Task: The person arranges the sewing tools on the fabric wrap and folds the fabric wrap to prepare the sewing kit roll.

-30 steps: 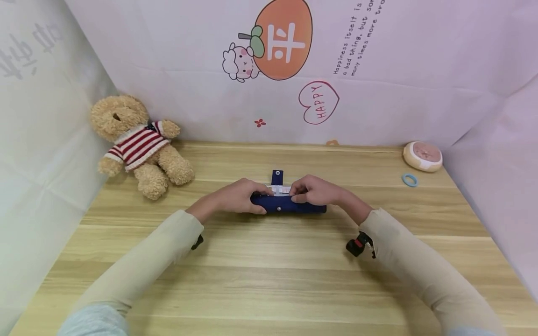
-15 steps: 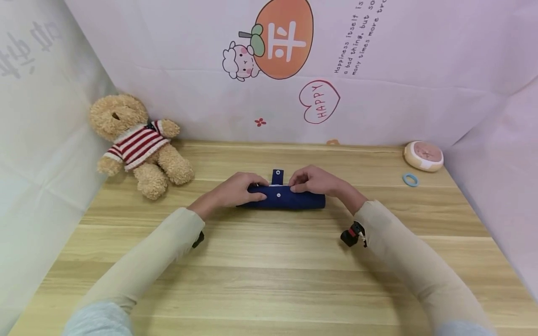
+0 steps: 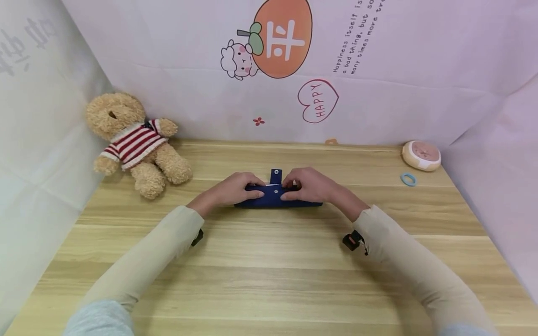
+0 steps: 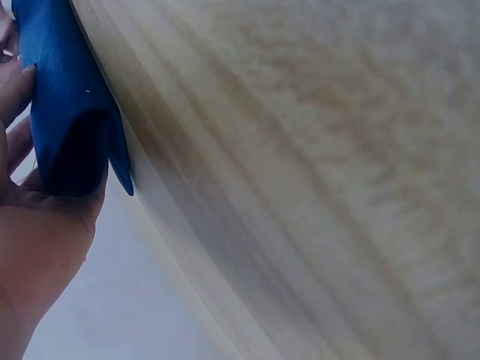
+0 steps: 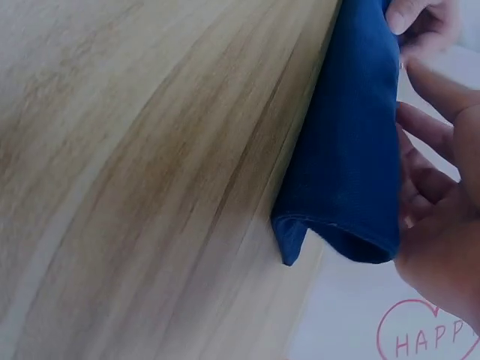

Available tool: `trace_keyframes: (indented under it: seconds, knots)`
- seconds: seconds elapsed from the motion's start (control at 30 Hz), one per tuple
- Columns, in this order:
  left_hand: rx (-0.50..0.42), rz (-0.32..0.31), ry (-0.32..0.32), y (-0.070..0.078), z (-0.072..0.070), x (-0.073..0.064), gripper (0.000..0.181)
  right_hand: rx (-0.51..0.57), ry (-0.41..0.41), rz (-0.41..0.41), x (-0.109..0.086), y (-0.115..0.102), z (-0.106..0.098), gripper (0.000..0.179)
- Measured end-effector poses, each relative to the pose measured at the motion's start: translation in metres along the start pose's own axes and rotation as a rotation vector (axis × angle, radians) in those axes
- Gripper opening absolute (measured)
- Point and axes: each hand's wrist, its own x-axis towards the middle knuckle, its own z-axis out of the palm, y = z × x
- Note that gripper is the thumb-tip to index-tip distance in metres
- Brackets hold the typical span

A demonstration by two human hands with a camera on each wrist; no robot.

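A dark blue cloth roll-up pouch (image 3: 270,200) lies crosswise on the wooden table, with a silver snap on its front. Behind it a short blue strap (image 3: 275,176) with a metal snap sticks up toward the wall, and a sliver of white shows at its base. My left hand (image 3: 229,190) grips the left part, thumb in front and fingers over the back edge. On the right part, my right hand (image 3: 316,187) holds it between thumb and curled fingers. Both wrist views show the pouch's hollow rolled ends (image 4: 75,150) and a loose flap (image 5: 291,247) beneath.
A teddy bear (image 3: 136,144) in a striped sweater sits at the back left. At the back right are a round beige-and-pink object (image 3: 421,155) and a light blue ring (image 3: 408,179). A printed white sheet (image 3: 189,102) hangs behind the table.
The pouch has been rolled further away from me, covering most of the white strip seen earlier, and its front snap now sits nearer the strap. My right hand has shifted slightly left along it.
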Motion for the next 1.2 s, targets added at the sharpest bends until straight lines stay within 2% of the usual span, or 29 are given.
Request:
trace_keyframes:
  seconds: [0.07, 0.2, 0.3, 0.37, 0.47, 0.6, 0.77, 0.97, 1.07, 1.2]
  knots:
    - [0.007, 0.007, 0.006, -0.001, 0.000, 0.000, 0.038, 0.009, -0.035, 0.007, 0.000, -0.001, 0.000, 0.036]
    - [0.106, 0.037, 0.067, 0.003, 0.000, -0.001, 0.037, 0.046, -0.066, 0.033, 0.001, 0.003, 0.001, 0.038]
    - [0.187, 0.086, 0.123, 0.009, 0.000, -0.001, 0.034, 0.086, -0.085, 0.065, 0.001, 0.005, 0.001, 0.038]
    - [0.196, 0.118, 0.130, 0.013, 0.001, -0.002, 0.034, 0.104, -0.096, 0.084, 0.001, 0.006, 0.001, 0.038]
    - [0.184, 0.139, 0.109, 0.016, 0.004, -0.002, 0.038, 0.118, -0.106, 0.102, 0.003, 0.007, 0.001, 0.038]
    - [0.157, 0.105, 0.093, 0.016, 0.009, -0.002, 0.043, 0.138, -0.102, 0.115, 0.006, 0.007, 0.001, 0.034]
    - [0.120, 0.081, 0.093, 0.015, 0.010, 0.000, 0.044, 0.183, -0.024, 0.122, 0.012, 0.006, 0.002, 0.032]
    - [0.064, 0.067, 0.084, 0.013, 0.009, 0.002, 0.042, 0.377, 0.091, 0.225, 0.021, 0.007, 0.005, 0.036]
    - [0.031, 0.052, 0.079, 0.011, 0.008, 0.003, 0.041, 0.450, 0.095, 0.278, 0.026, 0.008, 0.007, 0.039]
    - [-0.009, 0.035, 0.079, 0.009, 0.007, 0.002, 0.039, 0.485, 0.094, 0.312, 0.032, 0.009, 0.011, 0.040]
